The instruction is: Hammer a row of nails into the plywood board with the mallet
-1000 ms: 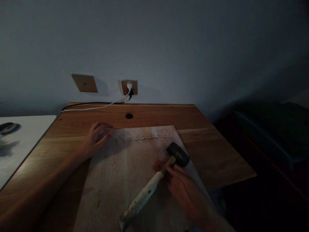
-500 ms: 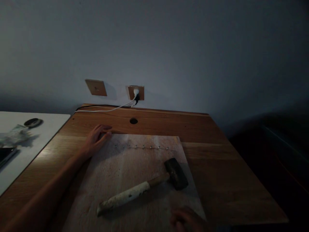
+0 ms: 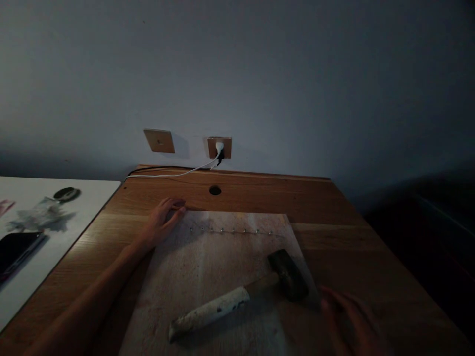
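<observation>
Brown wood makes the wide tabletop (image 3: 334,237), and on it lies a flat, pale, worn-looking board (image 3: 200,267). Near the far edge of the board is a row of eight small, shiny metal bits (image 3: 233,231). Below them, flat on the board, is a hammer with a dark, blocky head and a whitish grip (image 3: 208,314). Its head is near the right edge, and its grip points down and left. The left hand (image 3: 165,222) rests at the board's far left corner, fingers softly bent, with the thumb apart from them. The right hand (image 3: 351,319) is blurry, just beside the right edge; its fingers look curved and a little spread, with no tool in them. I can't tell if they touch the board. To steady it well, I think both hands should press gently near the edges, away from the shiny bits and the heavy head.
</observation>
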Motion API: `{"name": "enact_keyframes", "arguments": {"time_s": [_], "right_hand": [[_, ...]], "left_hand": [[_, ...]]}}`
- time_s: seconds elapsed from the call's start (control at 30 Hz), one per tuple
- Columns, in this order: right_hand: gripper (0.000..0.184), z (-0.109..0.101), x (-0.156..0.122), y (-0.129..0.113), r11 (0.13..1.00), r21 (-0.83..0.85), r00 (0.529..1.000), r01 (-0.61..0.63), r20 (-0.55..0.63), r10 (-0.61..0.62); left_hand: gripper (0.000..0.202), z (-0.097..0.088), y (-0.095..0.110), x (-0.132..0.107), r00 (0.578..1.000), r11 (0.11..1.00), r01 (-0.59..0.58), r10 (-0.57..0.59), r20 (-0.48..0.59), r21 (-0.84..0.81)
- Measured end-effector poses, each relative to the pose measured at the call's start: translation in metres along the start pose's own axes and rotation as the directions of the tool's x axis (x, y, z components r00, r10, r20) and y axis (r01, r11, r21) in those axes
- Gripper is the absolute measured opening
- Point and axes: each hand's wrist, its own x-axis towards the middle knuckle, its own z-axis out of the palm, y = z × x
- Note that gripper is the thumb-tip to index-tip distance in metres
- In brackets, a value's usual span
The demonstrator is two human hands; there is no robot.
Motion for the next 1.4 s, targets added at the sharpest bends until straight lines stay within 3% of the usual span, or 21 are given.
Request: {"name": "enact_keyframes", "arguments": {"time_s": [0.07, 0.17, 0.37, 1.1, 1.4], "right_hand": [[0.039, 0.003, 0.011, 0.016, 0.996, -0.079, 0.999, -0.028, -0.023, 0.026], [0.045, 0.013, 0.02, 0.032, 0.993, -0.045, 0.994, -0.107, 0.003, 0.107], [0.044, 0.022, 0.019, 0.033, 0.967, 0.062, 0.969, -0.249, 0.001, 0.249], [0.038, 0.019, 0.024, 0.015, 0.959, 0.228, 0.984, -0.166, -0.022, 0.176], [0.036, 0.022, 0.023, 0.014, 0.964, 0.223, 0.987, -0.146, -0.036, 0.158]], "left_hand": [[0.044, 0.001, -0.001, 0.0, 1.0, 1.0, -0.004, 0.004, 0.007, -0.017], [0.045, 0.003, -0.003, 0.0, 1.0, 0.999, -0.011, 0.011, 0.01, -0.036], [0.045, 0.007, -0.009, 0.001, 0.999, 0.998, -0.047, 0.047, 0.006, -0.036], [0.055, 0.004, 0.0, 0.002, 0.999, 0.995, 0.0, -0.004, 0.041, 0.1], [0.047, 0.005, -0.004, 0.005, 0.998, 0.994, -0.052, 0.049, 0.033, 0.092]]}}
